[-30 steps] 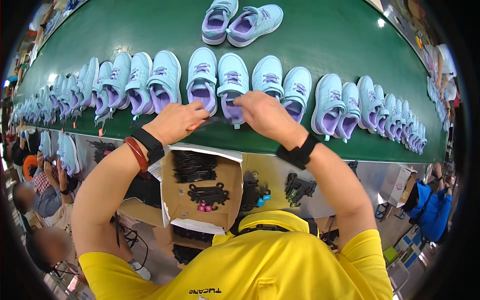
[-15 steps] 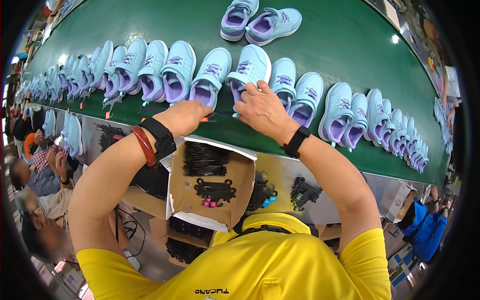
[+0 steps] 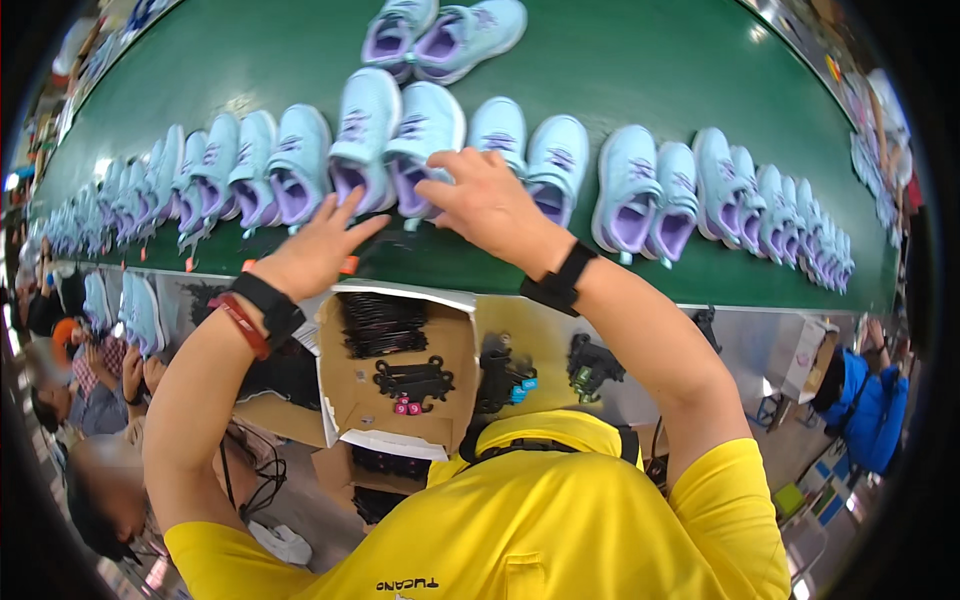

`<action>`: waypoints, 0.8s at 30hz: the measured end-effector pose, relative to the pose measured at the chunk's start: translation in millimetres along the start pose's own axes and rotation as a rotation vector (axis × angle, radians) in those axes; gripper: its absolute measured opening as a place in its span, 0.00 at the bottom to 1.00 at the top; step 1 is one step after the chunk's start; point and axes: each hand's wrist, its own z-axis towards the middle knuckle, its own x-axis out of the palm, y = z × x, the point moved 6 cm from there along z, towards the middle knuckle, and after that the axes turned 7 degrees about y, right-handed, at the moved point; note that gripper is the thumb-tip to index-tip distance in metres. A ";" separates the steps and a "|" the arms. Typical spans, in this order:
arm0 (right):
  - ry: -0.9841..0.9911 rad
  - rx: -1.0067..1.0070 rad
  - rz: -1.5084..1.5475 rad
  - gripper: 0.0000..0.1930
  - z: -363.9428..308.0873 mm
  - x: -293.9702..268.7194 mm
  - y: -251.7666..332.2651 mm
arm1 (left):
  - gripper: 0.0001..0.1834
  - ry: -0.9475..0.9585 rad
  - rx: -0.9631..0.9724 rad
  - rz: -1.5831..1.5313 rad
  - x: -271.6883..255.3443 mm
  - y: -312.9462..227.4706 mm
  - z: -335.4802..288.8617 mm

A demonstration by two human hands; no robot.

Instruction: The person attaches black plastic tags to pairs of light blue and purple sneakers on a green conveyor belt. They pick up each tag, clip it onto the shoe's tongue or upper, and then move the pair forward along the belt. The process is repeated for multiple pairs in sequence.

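Two light-blue shoes with lilac linings stand side by side before my hands, the left shoe (image 3: 366, 112) touching the right shoe (image 3: 427, 115). At the left shoe's heel, my left hand (image 3: 312, 252) is open, fingers spread, holding nothing. My right hand (image 3: 492, 205) reaches over the heel of the right shoe with its fingers apart; whether the fingertips touch it is hard to tell. An orange tag (image 3: 349, 265) on a dark hanger lies beside my left fingers.
Rows of matching shoes (image 3: 628, 185) run left and right along the green table (image 3: 640, 60); another pair (image 3: 470, 40) stands farther back. A cardboard box (image 3: 460, 380) of black hangers is near me, with more loose hangers (image 3: 592, 365) beside it. People sit at lower left.
The two shoes before me have come together and stand farther forward of the row. My left hand has let go of the left shoe and spread its fingers. The view has shifted.
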 end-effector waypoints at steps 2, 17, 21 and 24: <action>-0.124 0.153 -0.017 0.10 -42.7 -49.5 -17.9 | 0.30 -0.105 -0.034 0.007 -27.3 -4.4 5.0; 0.166 1.143 -0.144 0.18 -459.8 -146.9 -88.1 | 0.17 -0.200 0.178 -0.152 -14.1 -142.3 132.1; 0.098 1.130 -0.071 0.15 -470.6 -142.0 -95.6 | 0.11 -0.337 0.183 -0.278 -29.3 -170.8 153.2; 0.021 1.191 0.050 0.11 -473.9 -146.4 -102.6 | 0.16 -0.233 0.127 -0.273 -29.8 -171.0 165.3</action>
